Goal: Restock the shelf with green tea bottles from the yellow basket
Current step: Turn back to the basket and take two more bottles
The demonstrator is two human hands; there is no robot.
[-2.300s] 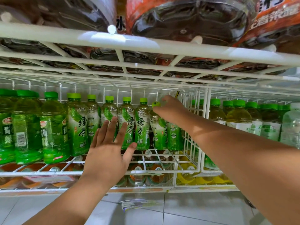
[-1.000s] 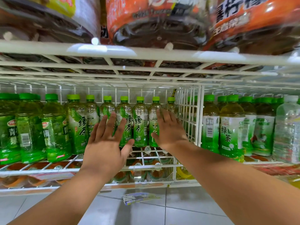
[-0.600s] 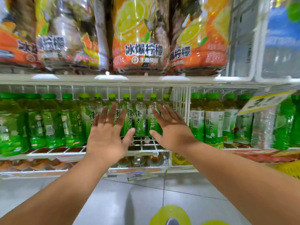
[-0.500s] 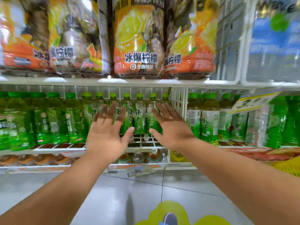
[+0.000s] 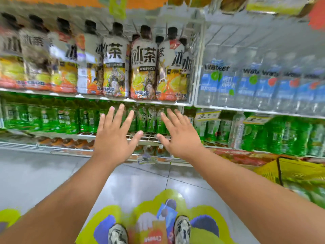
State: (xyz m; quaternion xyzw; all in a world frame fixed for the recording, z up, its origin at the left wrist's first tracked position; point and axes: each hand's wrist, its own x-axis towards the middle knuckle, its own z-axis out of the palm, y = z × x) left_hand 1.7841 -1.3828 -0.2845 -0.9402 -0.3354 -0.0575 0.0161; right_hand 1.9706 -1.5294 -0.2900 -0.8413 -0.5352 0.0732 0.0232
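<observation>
Both forearms are bare from the lower corners of the frame up to the wrists; no sleeve, watch, ring or band shows on either. The left hand (image 5: 113, 138) and the right hand (image 5: 179, 136) are ungloved, with short, plain nails. At the bottom centre of the frame are two sneakers, the left shoe (image 5: 117, 234) and the right shoe (image 5: 182, 229), both pale grey-white with darker panels and laces, though blur hides finer detail.

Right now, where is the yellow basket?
In the head view, the yellow basket sits low at the right edge, below the shelf of green bottles and right of the right hand.
</observation>
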